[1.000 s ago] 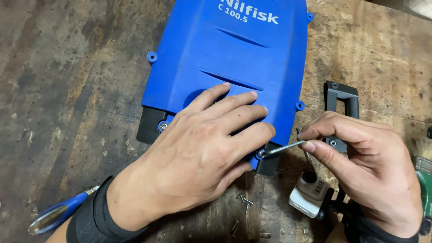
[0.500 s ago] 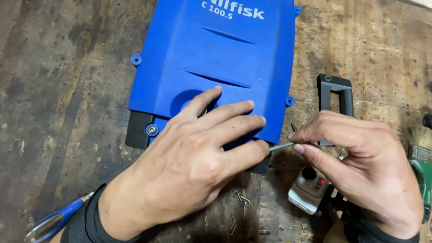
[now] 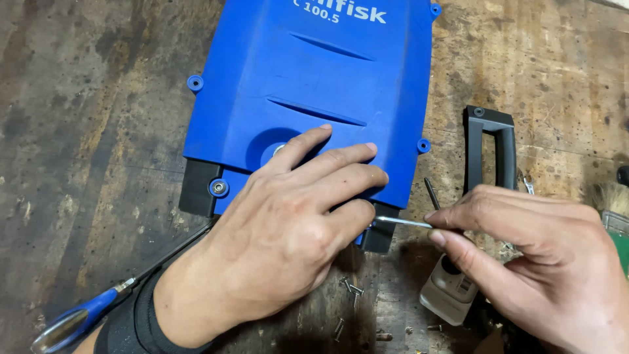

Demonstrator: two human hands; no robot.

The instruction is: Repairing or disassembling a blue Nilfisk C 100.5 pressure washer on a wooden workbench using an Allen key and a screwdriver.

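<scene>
A blue moulded plastic housing cover (image 3: 314, 85) lies on the worn wooden workbench (image 3: 85, 131). The left hand (image 3: 288, 229) rests flat on its near edge. Just right of it, the right hand (image 3: 531, 255) pinches a thin bent metal hex key (image 3: 401, 222) — its tip at the cover's near right corner. A black plastic rectangular handle frame (image 3: 490, 147) lies behind that hand; small loose metal screws (image 3: 350, 288) lie between the wrists — a blue-handled screwdriver (image 3: 85, 314) lies far left.

Bare surface (image 3: 85, 144) is lying open left of the blue cover (image 3: 314, 85); loose screws (image 3: 350, 288), a black handle (image 3: 491, 151) and a grey part (image 3: 452, 292) are crowding the right.
</scene>
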